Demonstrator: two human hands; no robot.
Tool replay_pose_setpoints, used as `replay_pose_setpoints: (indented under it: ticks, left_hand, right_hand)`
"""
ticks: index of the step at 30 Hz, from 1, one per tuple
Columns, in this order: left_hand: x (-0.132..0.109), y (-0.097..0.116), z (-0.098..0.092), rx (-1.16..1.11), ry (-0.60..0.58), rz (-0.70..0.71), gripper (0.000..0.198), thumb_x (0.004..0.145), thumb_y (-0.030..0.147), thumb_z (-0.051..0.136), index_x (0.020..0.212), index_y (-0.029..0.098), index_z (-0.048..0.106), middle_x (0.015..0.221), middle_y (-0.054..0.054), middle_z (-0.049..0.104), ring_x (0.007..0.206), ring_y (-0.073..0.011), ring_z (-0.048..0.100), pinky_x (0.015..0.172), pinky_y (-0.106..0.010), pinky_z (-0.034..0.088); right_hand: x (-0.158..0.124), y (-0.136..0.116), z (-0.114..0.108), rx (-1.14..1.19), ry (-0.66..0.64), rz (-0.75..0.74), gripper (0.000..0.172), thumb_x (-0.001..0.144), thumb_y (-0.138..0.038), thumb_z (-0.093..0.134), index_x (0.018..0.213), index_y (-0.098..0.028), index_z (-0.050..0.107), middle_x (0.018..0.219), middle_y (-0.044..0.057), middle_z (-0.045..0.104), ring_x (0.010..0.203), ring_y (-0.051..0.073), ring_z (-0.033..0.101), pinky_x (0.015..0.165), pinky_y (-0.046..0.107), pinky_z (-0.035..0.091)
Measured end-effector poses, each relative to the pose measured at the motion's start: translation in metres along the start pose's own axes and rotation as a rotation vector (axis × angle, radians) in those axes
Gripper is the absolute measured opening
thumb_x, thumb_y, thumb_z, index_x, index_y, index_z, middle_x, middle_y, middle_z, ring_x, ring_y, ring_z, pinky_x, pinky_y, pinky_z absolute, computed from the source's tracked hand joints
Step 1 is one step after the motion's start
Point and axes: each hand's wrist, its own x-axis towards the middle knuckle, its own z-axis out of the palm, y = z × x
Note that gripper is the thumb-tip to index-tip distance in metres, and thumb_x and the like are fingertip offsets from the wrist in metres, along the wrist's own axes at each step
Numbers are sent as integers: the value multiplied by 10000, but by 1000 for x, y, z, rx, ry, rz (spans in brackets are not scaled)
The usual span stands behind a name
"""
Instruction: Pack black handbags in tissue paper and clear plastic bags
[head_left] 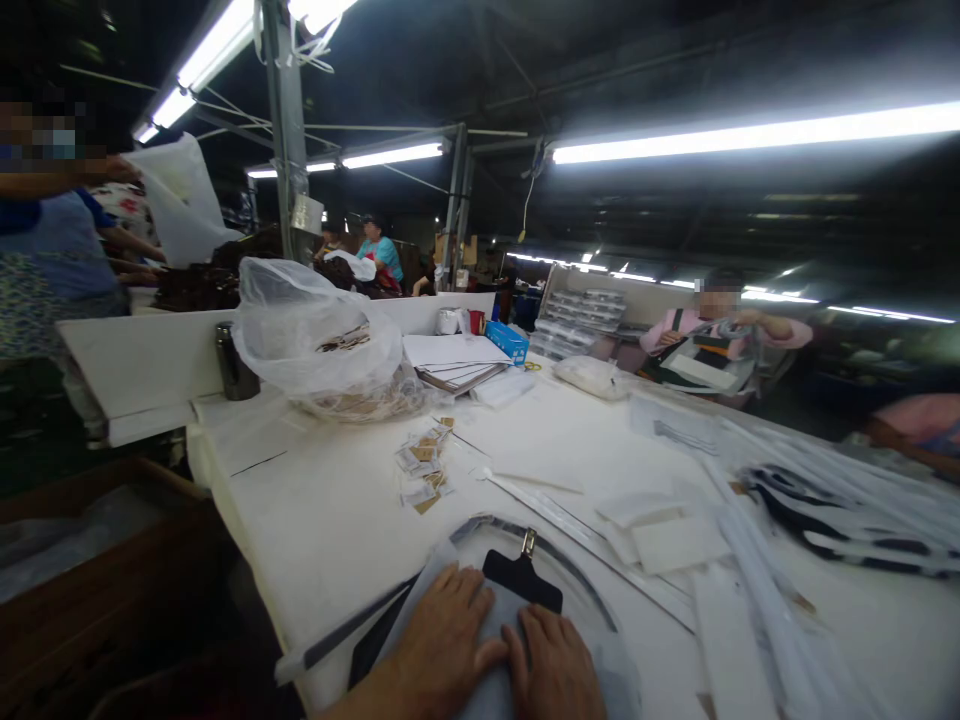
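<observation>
My left hand and my right hand lie side by side at the bottom edge, fingers stretched flat on a clear plastic bag. Inside the bag lies a dark item with a black tab and a small metal clasp just beyond my fingertips. Both hands press down on the bag and grip nothing. The bag rests on a white table.
A small heap of tags lies ahead. Beyond it are a big clear bag of pieces, a paper stack, a blue box and a dark bottle. Wrapped strips crowd the right. Other people work at the left and far right.
</observation>
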Motion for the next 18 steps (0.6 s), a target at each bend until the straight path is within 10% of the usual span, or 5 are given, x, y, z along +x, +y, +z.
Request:
replay_pose_setpoints:
  ticks: [9, 18]
  left_hand:
    - [2, 7, -7, -5, 11, -42, 384, 923, 533, 576, 1126, 212, 635, 1104, -60, 660, 1116, -257, 585, 1150, -529, 305]
    - [3, 7, -8, -3, 110, -12, 336, 908, 527, 604, 969, 198, 639, 941, -43, 651, 971, -246, 597, 1079, -515, 347]
  right_hand:
    - [3, -5, -10, -6, -19, 7, 280, 994, -421, 495, 1061, -226, 684, 1035, 65, 747, 937, 245, 693, 889, 378, 446]
    - [24, -19, -46, -5, -219, 80, 366, 1029, -375, 408, 802, -260, 671, 739, 17, 675, 712, 204, 635, 614, 304, 365]
